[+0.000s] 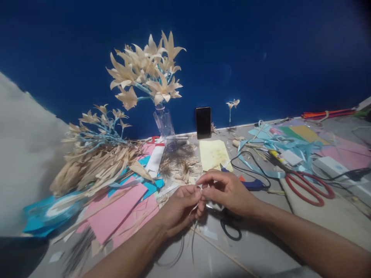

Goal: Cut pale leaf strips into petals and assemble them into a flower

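Observation:
My left hand (pixel 185 204) and my right hand (pixel 230 191) meet over the middle of the table, fingertips closed together. Between them is a small whitish piece (pixel 200 188), mostly hidden by the fingers. A thin pale strand (pixel 191 211) loops out from my left fingers, and thin strands hang below. Under my right hand lie dark-handled scissors (pixel 232 231), partly covered. A blue-handled tool (pixel 254 185) sits just beyond the right hand, and a yellow paper sheet (pixel 213 151) lies behind both hands.
Pale handmade flowers (pixel 162 88) stand in a clear bottle (pixel 165 127). Dried husks (pixel 95 166), more flowers (pixel 100 123) and pink paper (pixel 116 212) cover the left. A phone (pixel 203 122) leans on the blue wall. Red-handled scissors (pixel 311 189) and blue ribbon (pixel 301 148) lie right.

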`<move>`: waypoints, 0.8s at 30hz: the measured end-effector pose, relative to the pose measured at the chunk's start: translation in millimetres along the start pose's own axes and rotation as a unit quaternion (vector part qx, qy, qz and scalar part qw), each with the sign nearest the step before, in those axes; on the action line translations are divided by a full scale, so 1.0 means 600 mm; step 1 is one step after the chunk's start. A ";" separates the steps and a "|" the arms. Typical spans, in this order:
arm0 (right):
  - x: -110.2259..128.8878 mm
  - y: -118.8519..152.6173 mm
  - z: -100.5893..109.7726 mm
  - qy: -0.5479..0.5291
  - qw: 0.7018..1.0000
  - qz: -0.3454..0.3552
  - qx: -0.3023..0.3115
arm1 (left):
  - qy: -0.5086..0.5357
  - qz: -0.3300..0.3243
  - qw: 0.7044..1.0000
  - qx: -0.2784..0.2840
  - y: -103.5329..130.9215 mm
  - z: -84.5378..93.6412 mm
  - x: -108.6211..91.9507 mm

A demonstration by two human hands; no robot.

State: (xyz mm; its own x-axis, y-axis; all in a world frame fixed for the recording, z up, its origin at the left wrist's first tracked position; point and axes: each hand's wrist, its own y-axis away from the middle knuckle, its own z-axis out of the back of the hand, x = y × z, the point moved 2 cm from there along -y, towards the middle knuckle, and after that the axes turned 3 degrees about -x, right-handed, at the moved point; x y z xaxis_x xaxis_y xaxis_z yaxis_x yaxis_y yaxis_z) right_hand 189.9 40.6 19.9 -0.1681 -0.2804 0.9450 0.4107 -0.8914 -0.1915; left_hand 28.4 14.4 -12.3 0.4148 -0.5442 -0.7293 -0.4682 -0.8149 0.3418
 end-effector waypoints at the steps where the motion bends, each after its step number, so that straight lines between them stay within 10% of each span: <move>1: 0.001 0.000 0.000 0.019 1.000 0.023 0.000 | -0.012 -0.002 1.000 -0.007 0.000 0.000 0.000; 8: -0.004 -0.004 0.006 0.069 0.997 0.020 -0.035 | -0.105 -0.068 0.986 -0.109 0.001 0.005 -0.013; 18: -0.008 -0.003 0.001 0.118 0.993 0.003 0.006 | -0.343 -0.238 0.889 -0.188 0.019 -0.009 -0.034; 24: -0.020 -0.008 0.002 0.080 0.995 -0.051 -0.030 | -0.159 -0.245 0.929 -0.227 0.014 0.007 -0.041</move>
State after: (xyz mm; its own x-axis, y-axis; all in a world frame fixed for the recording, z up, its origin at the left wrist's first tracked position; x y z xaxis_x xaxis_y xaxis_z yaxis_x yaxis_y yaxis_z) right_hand 191.2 48.8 9.8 -0.3495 -0.2364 0.9066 0.3308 -0.9365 -0.1167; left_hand 11.0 21.7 5.8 0.2054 -0.0578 -0.9770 0.1226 -0.9889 0.0843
